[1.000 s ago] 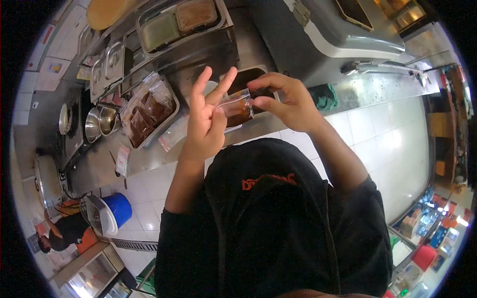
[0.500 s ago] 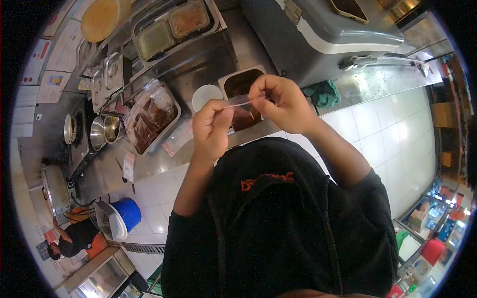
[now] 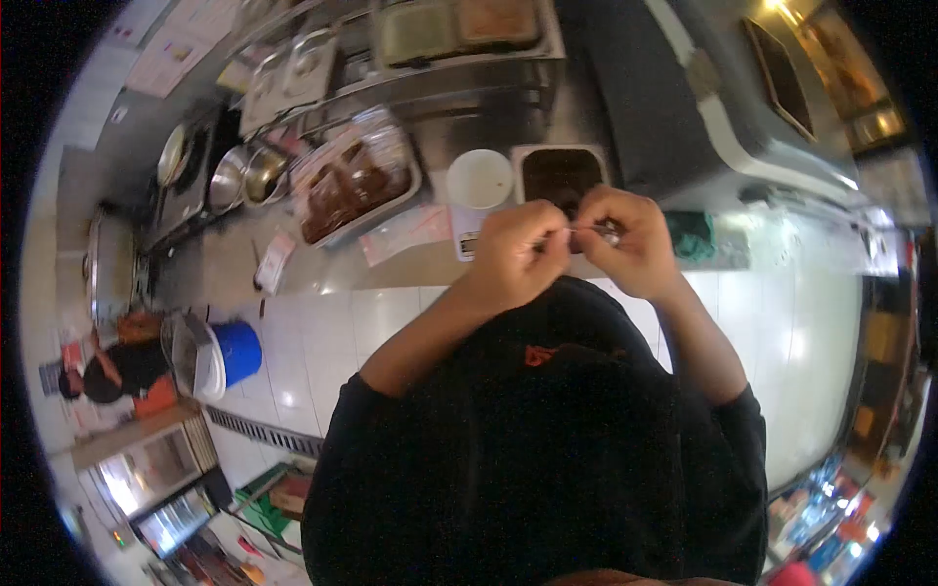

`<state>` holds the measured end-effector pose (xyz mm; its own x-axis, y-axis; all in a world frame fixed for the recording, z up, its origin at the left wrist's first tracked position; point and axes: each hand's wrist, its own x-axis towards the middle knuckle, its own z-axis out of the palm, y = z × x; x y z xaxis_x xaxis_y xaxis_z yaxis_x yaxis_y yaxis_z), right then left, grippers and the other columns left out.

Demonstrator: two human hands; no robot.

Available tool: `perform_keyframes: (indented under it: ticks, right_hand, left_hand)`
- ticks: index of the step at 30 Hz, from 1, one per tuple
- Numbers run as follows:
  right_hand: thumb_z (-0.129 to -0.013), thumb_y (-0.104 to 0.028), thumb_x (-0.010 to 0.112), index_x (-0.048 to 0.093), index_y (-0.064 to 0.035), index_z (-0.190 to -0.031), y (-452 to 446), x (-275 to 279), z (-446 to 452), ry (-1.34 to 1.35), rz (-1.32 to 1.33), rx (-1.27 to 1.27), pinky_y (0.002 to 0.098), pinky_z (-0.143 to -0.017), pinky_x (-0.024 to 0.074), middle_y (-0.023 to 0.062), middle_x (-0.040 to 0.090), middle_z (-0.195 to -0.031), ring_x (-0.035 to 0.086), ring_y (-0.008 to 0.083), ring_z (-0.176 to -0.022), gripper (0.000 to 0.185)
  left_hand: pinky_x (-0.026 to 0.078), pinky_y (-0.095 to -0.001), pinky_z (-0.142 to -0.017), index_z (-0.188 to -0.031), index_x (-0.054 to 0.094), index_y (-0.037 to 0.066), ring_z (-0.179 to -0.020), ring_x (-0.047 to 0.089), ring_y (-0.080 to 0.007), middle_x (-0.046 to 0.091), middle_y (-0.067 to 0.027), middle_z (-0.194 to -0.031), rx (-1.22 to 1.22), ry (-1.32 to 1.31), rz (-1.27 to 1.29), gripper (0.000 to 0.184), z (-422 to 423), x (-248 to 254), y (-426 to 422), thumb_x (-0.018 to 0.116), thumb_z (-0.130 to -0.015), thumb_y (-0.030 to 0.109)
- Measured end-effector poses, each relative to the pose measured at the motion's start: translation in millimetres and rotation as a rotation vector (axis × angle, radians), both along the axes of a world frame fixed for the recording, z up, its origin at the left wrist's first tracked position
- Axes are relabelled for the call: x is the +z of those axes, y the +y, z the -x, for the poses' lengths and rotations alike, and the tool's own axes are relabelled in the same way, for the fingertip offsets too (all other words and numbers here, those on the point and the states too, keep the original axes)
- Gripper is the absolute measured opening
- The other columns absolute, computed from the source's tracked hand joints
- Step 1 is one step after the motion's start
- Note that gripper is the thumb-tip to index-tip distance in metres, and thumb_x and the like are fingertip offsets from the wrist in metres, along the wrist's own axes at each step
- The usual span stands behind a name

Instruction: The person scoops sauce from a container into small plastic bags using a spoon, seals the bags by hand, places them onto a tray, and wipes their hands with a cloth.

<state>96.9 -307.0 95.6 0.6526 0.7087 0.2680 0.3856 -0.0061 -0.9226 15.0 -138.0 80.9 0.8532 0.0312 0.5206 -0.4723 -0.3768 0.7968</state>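
My left hand (image 3: 518, 256) and my right hand (image 3: 633, 240) meet in front of my chest, fingers pinched on the edge of a small clear plastic bag (image 3: 575, 232). Most of the bag is hidden by my fingers. Just beyond them is a steel container (image 3: 520, 168) of dark brown sauce. A white round tub (image 3: 479, 178) stands left of it, on or by a small white scale (image 3: 463, 244). Flat clear bags with pink marking (image 3: 405, 234) lie left of the scale.
A tray (image 3: 414, 186) of bags filled with brown food sits on the steel counter. Metal bowls (image 3: 231, 179) are further left. A green cloth (image 3: 693, 236) lies right of my hands, below a large grey appliance (image 3: 645, 107). Another person (image 3: 127, 371) is far left.
My view has turned, so the counter things sit further right. My hands have come closer together, and the bag stretched between them now shows less.
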Motion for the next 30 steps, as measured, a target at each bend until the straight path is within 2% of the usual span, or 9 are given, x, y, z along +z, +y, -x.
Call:
perform_keyframes:
  ticks: [4, 10, 12, 14, 20, 23, 25, 28, 30]
  right_hand:
    - [-0.079, -0.004, 0.064, 0.062, -0.0019, -0.079, -4, -18, 3, 0.107, 0.029, -0.053, 0.0279, -0.068, 0.0478, 0.0070, 0.064, -0.080, 0.060, 0.0131, -0.074, 0.004]
    - [-0.084, -0.003, 0.059, 0.061, -0.0017, -0.083, -49, -63, -7, 0.350, 0.020, -0.312, 0.0253, -0.072, 0.0446, 0.0049, 0.063, -0.083, 0.057, 0.0113, -0.077, 0.002]
    - [-0.085, -0.004, 0.059, 0.061, -0.0018, -0.085, -59, -75, -6, 0.414, 0.046, -0.386, 0.0246, -0.074, 0.0434, 0.0048, 0.063, -0.083, 0.057, 0.0113, -0.078, 0.002]
    - [-0.086, -0.005, 0.060, 0.061, -0.0023, -0.086, -65, -83, -2, 0.520, 0.020, -0.437, 0.0239, -0.074, 0.0424, 0.0045, 0.063, -0.083, 0.057, 0.0113, -0.079, 0.003]
    - [-0.089, -0.009, 0.059, 0.061, -0.0017, -0.092, -61, -105, 2, 0.577, 0.123, -0.401, 0.0238, -0.072, 0.0417, 0.0045, 0.065, -0.086, 0.058, 0.0107, -0.081, 0.008]
    - [-0.091, -0.010, 0.058, 0.062, -0.0020, -0.097, -50, -106, 12, 0.609, 0.191, -0.368, 0.0241, -0.073, 0.0422, 0.0039, 0.066, -0.087, 0.058, 0.0103, -0.081, 0.011]
    - [-0.089, -0.017, 0.059, 0.060, -0.0033, -0.101, -52, -113, 20, 0.628, 0.278, -0.329, 0.0241, -0.073, 0.0417, 0.0035, 0.065, -0.087, 0.058, 0.0113, -0.083, 0.019]
    - [-0.093, -0.012, 0.057, 0.056, -0.0033, -0.114, -68, -131, 38, 0.765, 0.484, -0.236, 0.0297, -0.089, 0.0438, 0.0075, 0.064, -0.102, 0.059, 0.0161, -0.098, 0.023]
    - [-0.095, -0.025, 0.058, 0.038, -0.0078, -0.140, -96, -164, 62, 0.886, 0.455, -0.016, 0.0392, -0.109, 0.0310, 0.0144, 0.052, -0.133, 0.043, 0.0284, -0.129, 0.052]
  left_hand:
    - [0.044, -0.0328, -0.054, -0.078, 0.055, 0.002, -0.057, 0.057, -0.0230, 0.056, -0.0100, -0.069, 0.049, -0.087, 0.015, 0.007, 12, -6, 13, 0.061, -0.076, 0.000]
    - [0.045, -0.0303, -0.055, -0.079, 0.055, 0.001, -0.062, 0.057, -0.0149, 0.063, -0.0090, -0.073, 0.262, -0.097, 0.345, 0.018, 39, -40, 86, 0.053, -0.094, 0.012]
    - [0.051, -0.0308, -0.056, -0.093, 0.049, 0.003, -0.064, 0.061, -0.0175, 0.063, -0.0124, -0.080, 0.499, 0.000, 0.397, 0.020, 50, -56, 128, 0.048, -0.099, 0.022]
    - [0.050, -0.0299, -0.060, -0.090, 0.049, 0.004, -0.067, 0.061, -0.0173, 0.062, -0.0114, -0.082, 0.703, 0.041, 0.437, 0.023, 51, -60, 180, 0.049, -0.099, 0.025]
    - [0.046, -0.0373, -0.085, -0.117, 0.055, -0.002, -0.091, 0.059, -0.0261, 0.063, -0.0156, -0.104, 1.338, 0.300, -0.160, 0.041, 52, -157, 375, 0.057, -0.095, 0.032]
    - [0.046, -0.0390, -0.086, -0.120, 0.053, -0.002, -0.092, 0.060, -0.0311, 0.062, -0.0181, -0.110, 1.396, 0.194, -0.073, 0.048, 68, -175, 400, 0.057, -0.094, 0.038]
    - [0.046, -0.0383, -0.085, -0.117, 0.055, -0.002, -0.093, 0.060, -0.0311, 0.062, -0.0178, -0.107, 1.318, 0.075, -0.237, 0.046, 69, -156, 364, 0.059, -0.092, 0.037]
    - [0.046, -0.0354, -0.083, -0.108, 0.060, 0.000, -0.095, 0.059, -0.0309, 0.062, -0.0166, -0.102, 1.155, 0.127, -0.329, 0.034, 80, -135, 281, 0.063, -0.088, 0.028]
    - [0.044, -0.0385, -0.085, -0.104, 0.062, 0.005, -0.094, 0.058, -0.0301, 0.063, -0.0137, -0.101, 0.895, 0.209, -0.463, 0.026, 92, -165, 241, 0.063, -0.084, 0.022]
